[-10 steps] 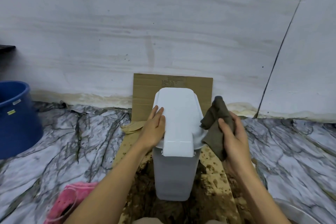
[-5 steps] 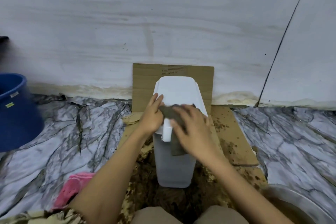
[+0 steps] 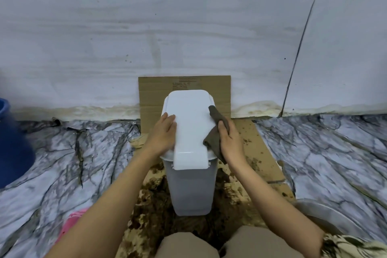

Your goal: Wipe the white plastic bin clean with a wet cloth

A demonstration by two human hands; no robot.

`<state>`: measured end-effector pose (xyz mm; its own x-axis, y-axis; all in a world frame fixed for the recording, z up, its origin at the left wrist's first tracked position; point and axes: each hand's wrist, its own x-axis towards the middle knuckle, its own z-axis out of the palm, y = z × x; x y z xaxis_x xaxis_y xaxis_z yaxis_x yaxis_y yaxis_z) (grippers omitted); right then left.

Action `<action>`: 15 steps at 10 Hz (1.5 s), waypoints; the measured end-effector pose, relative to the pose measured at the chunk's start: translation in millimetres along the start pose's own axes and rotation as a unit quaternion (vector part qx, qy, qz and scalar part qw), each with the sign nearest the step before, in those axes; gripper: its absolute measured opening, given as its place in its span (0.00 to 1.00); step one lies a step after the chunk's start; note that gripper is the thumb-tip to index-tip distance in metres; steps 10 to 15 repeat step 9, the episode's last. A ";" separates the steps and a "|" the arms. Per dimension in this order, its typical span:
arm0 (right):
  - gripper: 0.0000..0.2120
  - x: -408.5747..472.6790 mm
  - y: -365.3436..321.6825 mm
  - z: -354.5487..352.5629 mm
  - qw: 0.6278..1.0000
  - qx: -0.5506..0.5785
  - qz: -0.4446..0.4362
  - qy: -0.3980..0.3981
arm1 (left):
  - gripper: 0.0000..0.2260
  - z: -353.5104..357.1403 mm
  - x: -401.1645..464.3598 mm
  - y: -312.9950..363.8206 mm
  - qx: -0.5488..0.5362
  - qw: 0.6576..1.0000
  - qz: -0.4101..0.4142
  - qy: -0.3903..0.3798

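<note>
Our left hand (image 3: 165, 132) lay flat and open on the left edge of the lid (image 3: 189, 123), fingers spread and gripping nothing. Our right hand (image 3: 229, 142) was clamped around a dark brown cloth (image 3: 215, 132), pressing it against the lid's right edge. The white plastic bin (image 3: 191, 184) stood upright on muddy cardboard (image 3: 247, 153) on the floor, just in front of the wall (image 3: 188, 27), between our knees. A blue bucket (image 3: 12, 148) sat well off to the left, something pink (image 3: 71, 222) near lower left, and a metal basin (image 3: 326, 220) at lower right.
</note>
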<state>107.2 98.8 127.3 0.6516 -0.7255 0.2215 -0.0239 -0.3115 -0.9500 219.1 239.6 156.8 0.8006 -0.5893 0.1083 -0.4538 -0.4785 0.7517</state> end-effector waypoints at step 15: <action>0.19 -183.4 185.1 -146.6 0.812 -0.380 0.440 0.054 | 0.13 318.2 -120.3 24.5 0.198 0.803 0.373 -0.421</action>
